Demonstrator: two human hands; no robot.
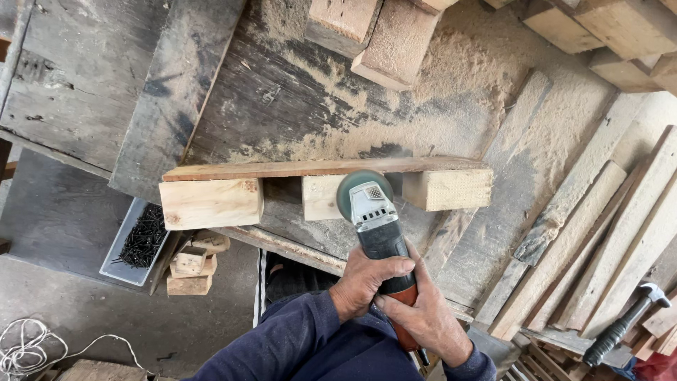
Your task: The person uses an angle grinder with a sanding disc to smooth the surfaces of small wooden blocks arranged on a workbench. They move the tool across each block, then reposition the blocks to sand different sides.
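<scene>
1. Wooden frame [211, 201], a thin board over three blocks, lies crosswise on the dusty table [296, 106], its long axis left to right.
2. Grinder [377, 226] points straight away from the person, its disc touching the middle block [321, 196].
3. Left hand [363, 279] and right hand [423, 317] each have their grip wrapped tight around the grinder's handle, left hand nearer the disc.

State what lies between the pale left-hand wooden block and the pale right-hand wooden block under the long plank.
In the head view, a smaller middle block sits between the left block and right block, with the angle grinder's disc against it.
</scene>
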